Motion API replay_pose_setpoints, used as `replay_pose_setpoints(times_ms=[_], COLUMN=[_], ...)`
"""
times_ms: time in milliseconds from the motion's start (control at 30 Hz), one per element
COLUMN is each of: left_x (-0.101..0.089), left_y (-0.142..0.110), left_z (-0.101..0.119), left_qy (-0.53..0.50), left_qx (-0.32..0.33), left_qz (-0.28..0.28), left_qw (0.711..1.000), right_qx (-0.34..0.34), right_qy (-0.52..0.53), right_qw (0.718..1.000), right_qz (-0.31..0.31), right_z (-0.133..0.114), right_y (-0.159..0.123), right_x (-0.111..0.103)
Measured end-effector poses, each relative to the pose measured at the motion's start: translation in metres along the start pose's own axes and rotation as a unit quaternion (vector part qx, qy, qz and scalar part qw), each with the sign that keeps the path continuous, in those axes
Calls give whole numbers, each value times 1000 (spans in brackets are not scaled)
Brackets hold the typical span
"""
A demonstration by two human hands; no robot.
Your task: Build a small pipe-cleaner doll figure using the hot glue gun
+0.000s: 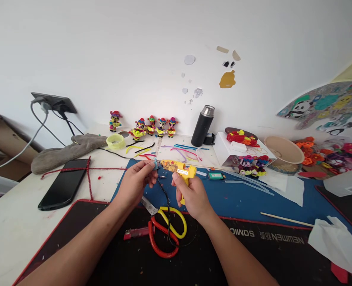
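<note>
My right hand (190,194) is wrapped round the handle of a yellow hot glue gun (184,171), its nozzle pointing left. A clear glue stick sticks out of its back end. Close to the nozzle, my left hand (138,176) pinches a small blue fuzzy piece (156,163), partly hidden by the fingers. Whether the nozzle touches that piece, I cannot tell. A black cord (165,194) hangs below the gun and runs down over scissors (176,224) with one yellow and one red handle. Beside them lies a pinkish-red lighter-like object (135,233).
Several small fuzzy dolls (139,129) stand along the wall. Behind my hands are loose pipe cleaners (190,147), a yellow tape roll (115,142) and a black thermos (203,126). A phone (63,184) lies left; clear glue sticks (250,182) and a wooden stick (285,219) lie right.
</note>
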State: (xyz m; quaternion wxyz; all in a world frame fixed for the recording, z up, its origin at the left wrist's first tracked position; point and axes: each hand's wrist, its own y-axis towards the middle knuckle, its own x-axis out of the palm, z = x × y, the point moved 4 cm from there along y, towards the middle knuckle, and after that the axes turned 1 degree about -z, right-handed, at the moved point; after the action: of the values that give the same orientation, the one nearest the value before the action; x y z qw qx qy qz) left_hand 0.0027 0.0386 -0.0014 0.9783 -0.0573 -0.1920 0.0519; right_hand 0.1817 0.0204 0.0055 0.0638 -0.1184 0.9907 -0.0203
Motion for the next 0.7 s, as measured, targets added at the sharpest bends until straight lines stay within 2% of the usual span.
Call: replay_pose_setpoints(times_ms=[700], left_x=[3], left_y=[-2], left_z=[3], left_qy=[2], left_qx=[-29], left_qz=[19], left_qw=[999], right_qx=[9], right_qy=[-29], right_qw=[999], right_qz=[18], right_z=[0], right_y=[-1], right_x=[-1])
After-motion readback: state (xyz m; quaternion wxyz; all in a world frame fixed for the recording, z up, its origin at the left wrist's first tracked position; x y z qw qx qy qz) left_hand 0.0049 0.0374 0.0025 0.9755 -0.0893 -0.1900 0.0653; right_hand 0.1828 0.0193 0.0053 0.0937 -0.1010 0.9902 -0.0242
